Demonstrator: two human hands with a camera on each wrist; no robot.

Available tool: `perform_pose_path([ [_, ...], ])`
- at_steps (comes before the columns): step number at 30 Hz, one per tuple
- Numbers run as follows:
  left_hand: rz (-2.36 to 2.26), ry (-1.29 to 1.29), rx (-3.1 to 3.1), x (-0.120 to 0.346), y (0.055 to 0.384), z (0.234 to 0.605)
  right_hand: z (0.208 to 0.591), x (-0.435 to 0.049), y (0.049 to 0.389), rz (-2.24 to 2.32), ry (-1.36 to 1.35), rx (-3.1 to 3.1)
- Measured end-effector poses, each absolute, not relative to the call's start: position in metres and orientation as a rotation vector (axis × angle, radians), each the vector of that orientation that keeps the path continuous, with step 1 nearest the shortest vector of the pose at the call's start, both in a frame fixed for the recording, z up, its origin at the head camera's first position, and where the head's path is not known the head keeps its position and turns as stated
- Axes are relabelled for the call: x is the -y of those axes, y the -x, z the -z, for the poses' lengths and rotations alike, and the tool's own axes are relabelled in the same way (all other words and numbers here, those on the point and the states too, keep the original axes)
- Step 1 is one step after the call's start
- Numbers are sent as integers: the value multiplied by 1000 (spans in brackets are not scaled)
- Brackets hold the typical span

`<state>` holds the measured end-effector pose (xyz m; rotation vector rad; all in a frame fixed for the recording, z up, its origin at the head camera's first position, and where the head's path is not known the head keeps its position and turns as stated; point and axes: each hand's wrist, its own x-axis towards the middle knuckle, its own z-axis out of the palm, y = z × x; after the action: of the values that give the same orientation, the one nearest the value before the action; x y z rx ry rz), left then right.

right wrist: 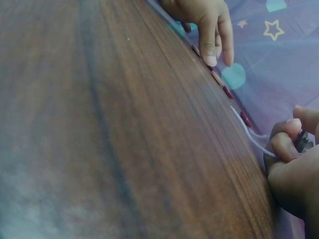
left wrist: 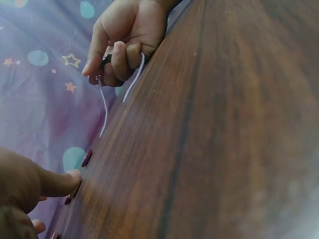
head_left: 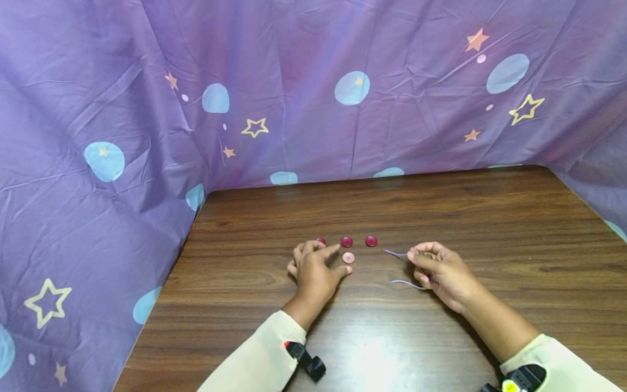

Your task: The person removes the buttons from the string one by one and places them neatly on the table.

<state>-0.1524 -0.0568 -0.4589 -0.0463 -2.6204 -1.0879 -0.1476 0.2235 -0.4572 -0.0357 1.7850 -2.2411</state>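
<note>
Wood-grained table (head_left: 235, 228) bears round buttons (head_left: 348, 258) (right hand (head_left: 443, 275) pinches cord (head_left: 407, 283)).

No text, label, brand, number or sign is showing legibly in any of the three views, neither on the worktop (head_left: 465, 212) nor on the cloth (head_left: 303, 49) behind it.

A pale pink button (head_left: 348, 258); crimson buttons (head_left: 371, 241) at its twelve and two o'clock; the half-covered button (head_left: 320, 239) at ten seems crimson too. Lilac cord (head_left: 395, 253) at three. Brown, dark-streaked wood-grain table (head_left: 441, 207). Purple cloth (head_left: 294, 54) at twelve, printed with light-blue blobs (head_left: 352, 88), orange stars (head_left: 476, 40), yellow star outlines (head_left: 254, 127). Cream sleeves (head_left: 262, 351).
</note>
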Motion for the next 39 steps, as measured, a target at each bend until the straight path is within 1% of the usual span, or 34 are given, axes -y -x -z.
perform_pose_path([
  [8, 1135, 74, 2566, 55, 150, 458, 459, -223, 147, 2252, 63, -1802],
  [24, 1222, 374, 2271, 46, 141, 464, 456, -223, 146, 2266, 100, -1761],
  [29, 1342, 426, 2253, 45, 139, 464, 457, -221, 148, 2255, 94, -1783],
  [35, 1680, 462, 2265, 43, 134, 461, 457, -218, 148, 2237, 112, -1832],
  [39, 1754, 500, 2240, 42, 134, 462, 456, -217, 147, 2231, 120, -1859],
])
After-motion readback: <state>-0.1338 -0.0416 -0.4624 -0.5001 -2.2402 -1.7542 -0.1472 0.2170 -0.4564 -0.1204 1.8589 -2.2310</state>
